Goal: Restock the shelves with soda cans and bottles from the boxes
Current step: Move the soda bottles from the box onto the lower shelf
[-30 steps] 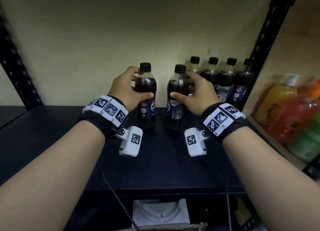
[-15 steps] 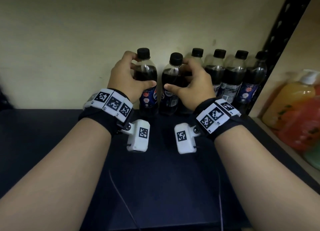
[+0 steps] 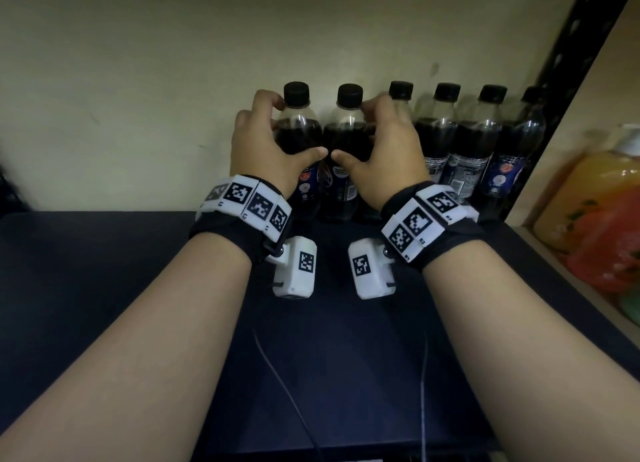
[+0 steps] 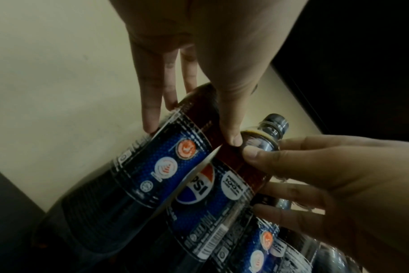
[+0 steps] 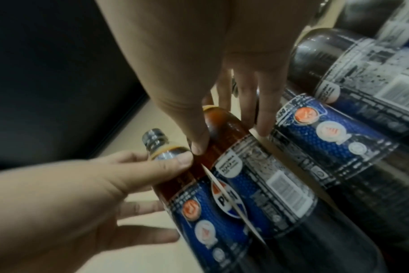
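Two cola bottles with black caps and blue labels stand side by side at the back of the dark shelf (image 3: 329, 357). My left hand (image 3: 296, 130) grips the left bottle (image 3: 296, 94) round its upper body, thumb in front and fingers behind. My right hand (image 3: 351, 130) grips the right bottle (image 3: 349, 96) the same way. The two thumbs almost meet. In the left wrist view, my left hand (image 4: 192, 127) holds the left bottle (image 4: 166, 166). In the right wrist view, my right hand (image 5: 231, 136) holds the right bottle (image 5: 264, 184).
A row of several matching cola bottles (image 3: 446, 143) stands against the wall just right of my right hand. A black perforated upright (image 3: 568, 63) closes the shelf's right side. Beyond it, orange and red bottles (image 3: 595, 202) sit on a neighbouring shelf.
Both hands have carried their bottles back towards the wall and closer together, beside the row. The head camera has moved nearer to the shelf.
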A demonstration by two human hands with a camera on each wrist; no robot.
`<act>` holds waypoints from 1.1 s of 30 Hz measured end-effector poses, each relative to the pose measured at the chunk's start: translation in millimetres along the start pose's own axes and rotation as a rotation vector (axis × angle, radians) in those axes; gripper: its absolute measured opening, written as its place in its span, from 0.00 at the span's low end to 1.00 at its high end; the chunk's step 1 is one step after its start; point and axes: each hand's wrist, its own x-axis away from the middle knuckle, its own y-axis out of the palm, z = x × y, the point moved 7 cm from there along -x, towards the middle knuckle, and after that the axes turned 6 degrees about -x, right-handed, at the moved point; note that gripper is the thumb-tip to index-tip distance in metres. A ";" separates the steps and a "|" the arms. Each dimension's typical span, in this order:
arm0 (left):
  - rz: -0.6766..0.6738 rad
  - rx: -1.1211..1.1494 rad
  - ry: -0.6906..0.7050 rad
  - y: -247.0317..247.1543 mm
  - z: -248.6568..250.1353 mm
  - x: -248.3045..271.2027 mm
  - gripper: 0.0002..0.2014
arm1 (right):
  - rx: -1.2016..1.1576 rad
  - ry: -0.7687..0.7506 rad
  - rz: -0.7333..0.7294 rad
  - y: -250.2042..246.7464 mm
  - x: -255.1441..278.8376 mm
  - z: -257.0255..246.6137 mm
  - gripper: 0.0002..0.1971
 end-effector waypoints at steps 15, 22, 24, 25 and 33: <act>-0.165 0.198 -0.209 6.9 -20.1 -2.1 0.27 | 0.059 0.017 -0.023 5.1 0.7 1.4 0.26; -0.360 0.206 -0.215 -9.2 -12.6 1.2 0.42 | 0.152 0.039 -0.191 -4.7 13.2 -11.4 0.32; -0.370 0.149 -0.188 -18.2 -8.9 5.5 0.43 | 0.164 0.051 -0.229 -7.8 18.2 -17.4 0.33; -0.370 0.113 -0.166 -23.5 -6.2 8.4 0.43 | 0.171 0.055 -0.243 -9.5 20.4 -20.5 0.33; -0.317 -0.201 -0.006 -78.7 11.9 41.4 0.37 | 0.242 0.084 -0.347 -27.1 55.4 -30.3 0.36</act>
